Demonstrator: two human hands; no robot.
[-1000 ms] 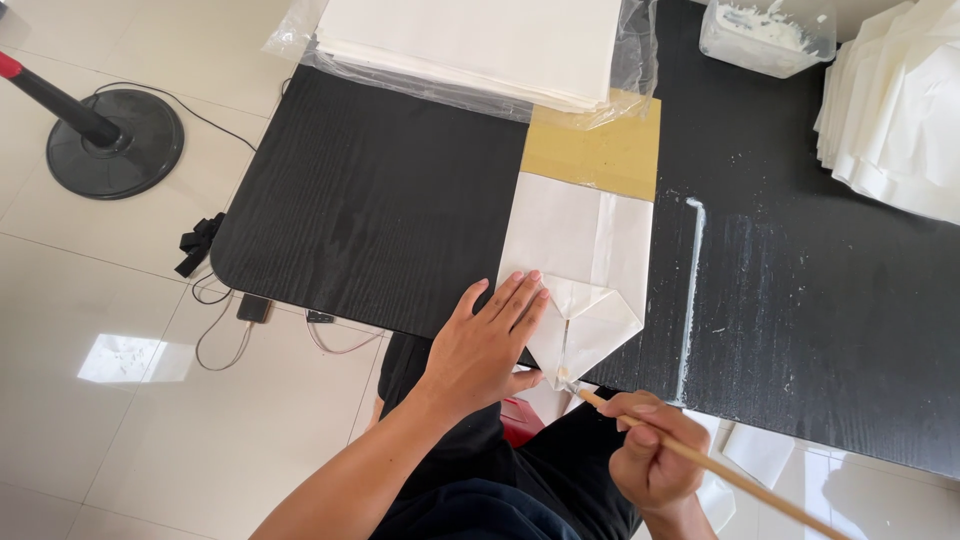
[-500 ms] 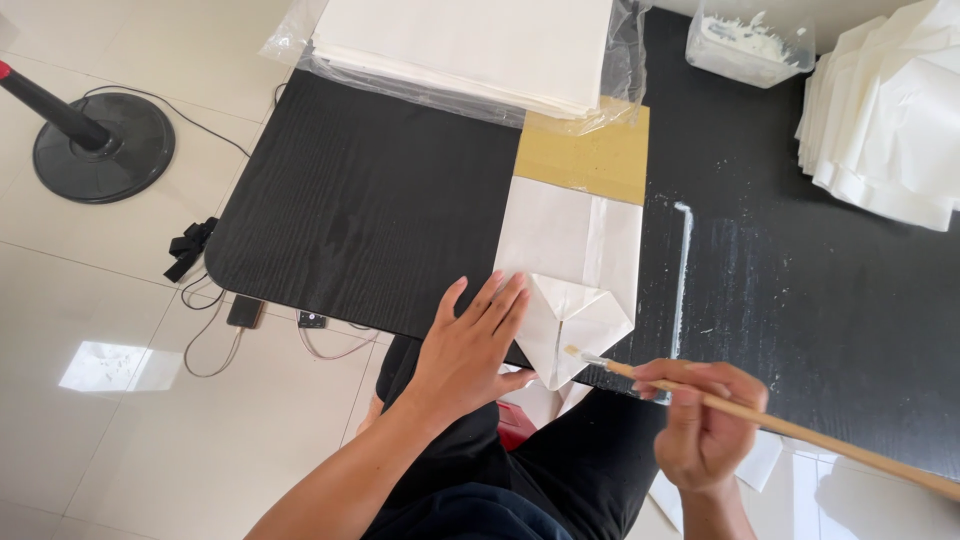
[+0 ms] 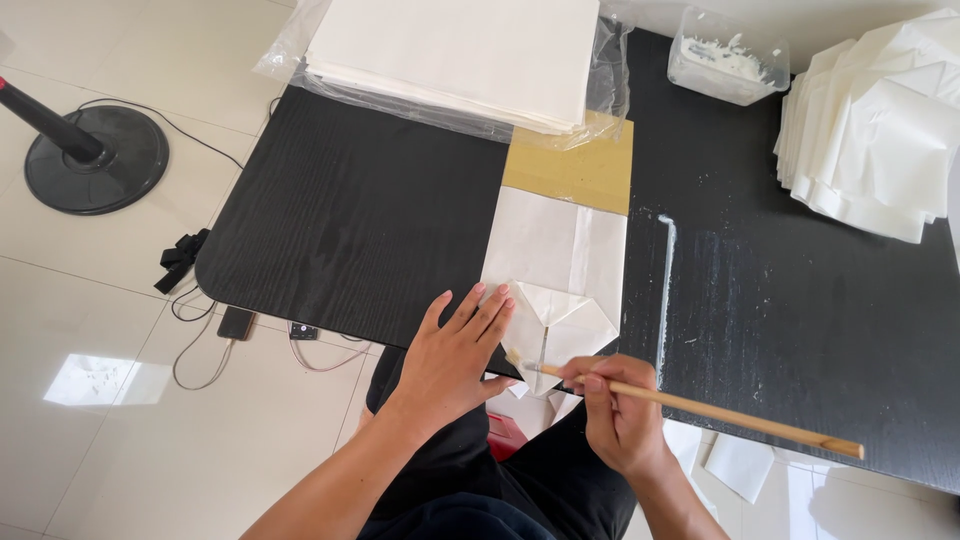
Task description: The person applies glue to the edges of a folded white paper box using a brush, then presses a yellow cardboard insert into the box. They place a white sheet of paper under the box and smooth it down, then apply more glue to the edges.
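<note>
Our left hand [image 3: 455, 355] lies flat, fingers spread, pinning the creased white folded paper [image 3: 555, 275] on the matte black bench [image 3: 360, 220], while our right hand [image 3: 615, 415] beside it grips a thin wooden brush [image 3: 690, 405] whose tip touches the paper's folded point.

White folded paper bag [image 3: 556, 275] flat at table edge — brush [image 3: 690, 405] tip touching it.

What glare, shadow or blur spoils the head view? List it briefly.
Head view: even daylight, sharp throughout, no motion blur on the left hand or the right hand; a bright window reflection glares on the floor tile; the plastic wrap glints; the white folded paper is bright, its creases still readable; shadows are soft.
</note>
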